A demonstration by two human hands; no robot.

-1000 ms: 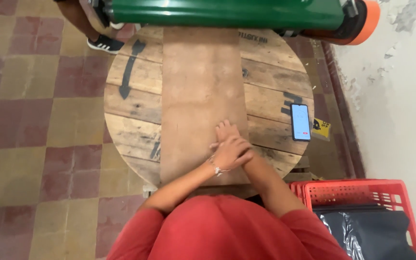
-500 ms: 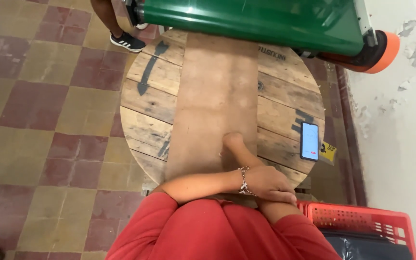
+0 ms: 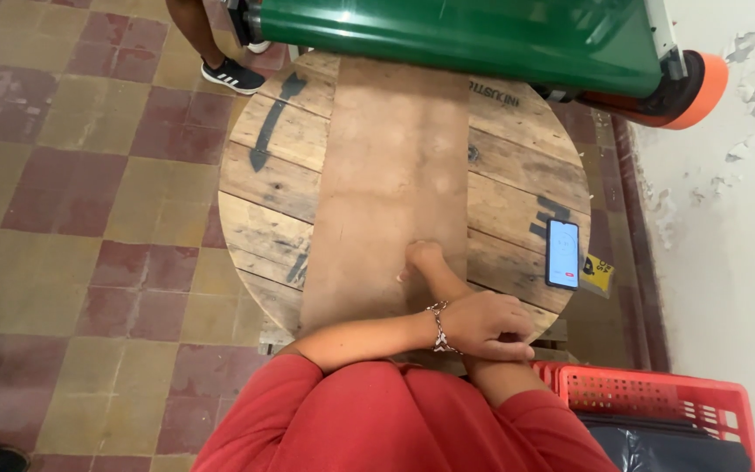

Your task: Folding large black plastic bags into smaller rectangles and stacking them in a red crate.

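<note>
Right hand (image 3: 424,258) on board (image 3: 391,183), forearm under left hand (image 3: 487,325).

Worktop (image 3: 264,188): round, wooden planks.
On it: brown board (image 3: 391,166); phone (image 3: 563,253), right of board; green roll (image 3: 447,35) at far edge.

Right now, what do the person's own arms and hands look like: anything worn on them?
Both arms are bare from the short red sleeves down, with no gloves on either hand. The left hand has a silver-coloured chain bracelet at its wrist. The right hand shows no ring, watch or band that can be made out. No cables, tools or markings show on either arm.
</note>
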